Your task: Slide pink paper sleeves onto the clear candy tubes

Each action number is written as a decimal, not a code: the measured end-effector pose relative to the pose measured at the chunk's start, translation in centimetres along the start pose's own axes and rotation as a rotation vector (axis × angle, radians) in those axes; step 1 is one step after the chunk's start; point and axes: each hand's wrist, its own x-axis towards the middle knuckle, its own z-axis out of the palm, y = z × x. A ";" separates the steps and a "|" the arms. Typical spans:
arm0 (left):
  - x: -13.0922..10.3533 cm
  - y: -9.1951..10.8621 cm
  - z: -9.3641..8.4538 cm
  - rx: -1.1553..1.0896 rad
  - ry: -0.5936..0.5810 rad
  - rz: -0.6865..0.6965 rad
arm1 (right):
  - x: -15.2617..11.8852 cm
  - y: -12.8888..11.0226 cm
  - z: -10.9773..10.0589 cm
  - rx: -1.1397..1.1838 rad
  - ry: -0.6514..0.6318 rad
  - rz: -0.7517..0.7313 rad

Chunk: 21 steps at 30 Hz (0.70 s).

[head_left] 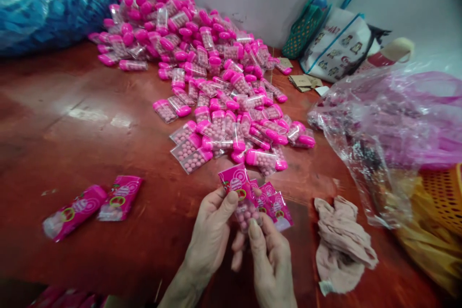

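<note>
Between my two hands is a candy box in a printed pink wrapper (236, 180), with pink balls showing through its clear lower end. My left hand (211, 231) pinches its upper left side, thumb on the front. The fingers of my right hand (269, 250) close on the lower end. Just behind it on the table lie several flat pink printed wrappers (277, 207). To the left rest two wrapped candy boxes (77, 211), one tilted beside the other. Farther back spreads a large heap of unwrapped clear candy boxes with pink caps (216, 82).
A crumpled beige cloth (342, 245) lies right of my hands. Beyond it are clear and pink plastic bags (397, 115) and an orange basket (443, 197). A white printed bag (335, 48) leans on the wall. A big blue plastic sack (65, 5) fills the back left.
</note>
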 end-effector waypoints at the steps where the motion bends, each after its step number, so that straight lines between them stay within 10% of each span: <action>1: -0.1 -0.2 0.0 0.011 0.014 0.009 | -0.1 0.3 0.0 -0.057 0.042 -0.024; 9: -0.4 -1.3 0.3 0.216 0.032 -0.041 | -0.3 2.5 -0.7 -0.212 0.198 -0.070; 21: 0.6 -0.6 -0.5 0.005 0.009 -0.072 | 1.4 1.9 -0.5 0.194 -0.075 0.071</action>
